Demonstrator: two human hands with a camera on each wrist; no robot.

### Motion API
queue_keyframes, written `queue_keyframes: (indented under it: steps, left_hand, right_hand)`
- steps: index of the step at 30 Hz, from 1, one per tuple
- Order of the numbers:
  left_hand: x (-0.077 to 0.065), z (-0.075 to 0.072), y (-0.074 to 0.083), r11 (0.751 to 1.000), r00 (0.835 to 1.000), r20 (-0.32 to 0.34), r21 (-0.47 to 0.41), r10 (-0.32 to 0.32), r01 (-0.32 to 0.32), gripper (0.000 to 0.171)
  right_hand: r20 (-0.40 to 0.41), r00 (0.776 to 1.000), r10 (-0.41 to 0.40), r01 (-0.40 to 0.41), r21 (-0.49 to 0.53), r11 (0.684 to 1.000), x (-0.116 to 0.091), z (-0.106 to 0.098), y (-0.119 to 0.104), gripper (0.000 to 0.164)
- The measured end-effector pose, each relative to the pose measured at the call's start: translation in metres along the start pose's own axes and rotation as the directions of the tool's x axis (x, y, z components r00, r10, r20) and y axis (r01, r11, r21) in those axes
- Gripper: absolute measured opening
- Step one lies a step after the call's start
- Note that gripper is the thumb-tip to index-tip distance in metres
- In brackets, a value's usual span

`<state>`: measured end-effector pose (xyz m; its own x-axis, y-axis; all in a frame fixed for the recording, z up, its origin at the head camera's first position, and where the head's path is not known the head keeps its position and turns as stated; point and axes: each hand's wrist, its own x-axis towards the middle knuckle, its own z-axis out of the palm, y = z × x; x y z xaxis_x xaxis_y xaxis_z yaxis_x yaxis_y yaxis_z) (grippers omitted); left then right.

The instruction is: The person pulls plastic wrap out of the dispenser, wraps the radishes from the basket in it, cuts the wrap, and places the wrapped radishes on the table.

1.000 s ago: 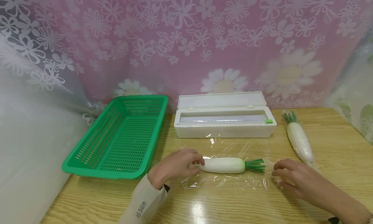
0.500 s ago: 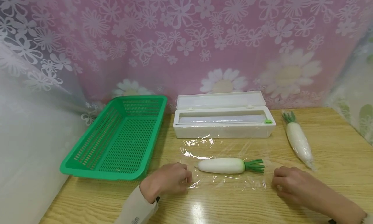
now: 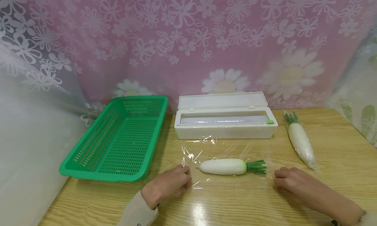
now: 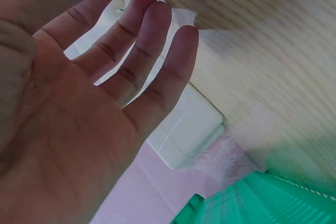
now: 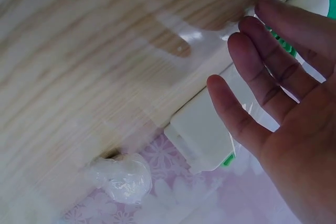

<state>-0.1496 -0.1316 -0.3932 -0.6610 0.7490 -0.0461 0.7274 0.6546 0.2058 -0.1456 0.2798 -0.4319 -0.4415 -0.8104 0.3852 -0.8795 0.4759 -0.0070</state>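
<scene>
A white radish (image 3: 224,166) with green stem stubs lies crosswise on a sheet of clear plastic wrap (image 3: 203,184) on the wooden table. At the sheet's left edge, my left hand (image 3: 170,183) pinches the film between thumb and forefinger. My right hand (image 3: 300,183) pinches the opposite edge, beyond the green stems; its other fingers (image 5: 247,59) are spread in the right wrist view. The film runs back to a white dispenser box (image 3: 225,131) with its lid up and a roll (image 3: 221,120) inside. In the left wrist view the pinching fingertips are cut off at the top.
A green plastic basket (image 3: 147,147) stands at the left. On the right lies another radish (image 3: 300,142) wrapped in film. A green slider (image 3: 269,122) sits at the box's right front edge. A pink flowered cloth (image 3: 188,56) hangs behind the table.
My left hand has left the radish's tip and moved left to the film's edge. My right hand's fingers have closed at the right edge. The film now looks tauter; the radish stays put.
</scene>
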Motion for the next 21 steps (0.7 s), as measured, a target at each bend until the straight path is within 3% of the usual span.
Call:
queue_keyframes:
  steps: [2,6,9,11,15,21]
  left_hand:
    - [0.000,0.001,-0.001,1.000,1.000,-0.012,0.004,0.008,-0.008,0.020]
    - [-0.001,0.000,-0.002,1.000,1.000,-0.011,-0.019,-0.003,0.002,0.019]
    - [-0.002,-0.002,-0.003,0.998,1.000,-0.012,-0.062,-0.016,0.015,0.019]
    - [-0.001,-0.003,-0.005,0.996,1.000,-0.023,-0.089,-0.014,0.012,0.020]
    - [-0.002,-0.005,-0.009,0.990,0.999,-0.046,-0.139,-0.007,0.001,0.022]
    - [-0.004,-0.006,-0.011,0.986,0.999,-0.048,-0.164,-0.023,0.014,0.018]
  right_hand:
    - [0.002,1.000,-0.002,0.002,-0.017,1.000,0.001,0.001,-0.001,0.037]
    - [0.018,1.000,-0.010,0.011,-0.052,0.999,0.004,0.002,-0.002,0.024]
    - [0.028,1.000,-0.015,0.017,-0.076,0.997,0.004,0.003,-0.002,0.023]
    - [0.040,0.999,-0.014,0.016,-0.062,0.998,0.003,0.003,-0.001,0.027]
    - [0.045,0.999,0.013,-0.012,-0.033,0.999,0.001,0.003,-0.001,0.050]
    - [0.044,0.998,0.037,-0.037,-0.012,0.999,-0.002,0.003,-0.001,0.050]
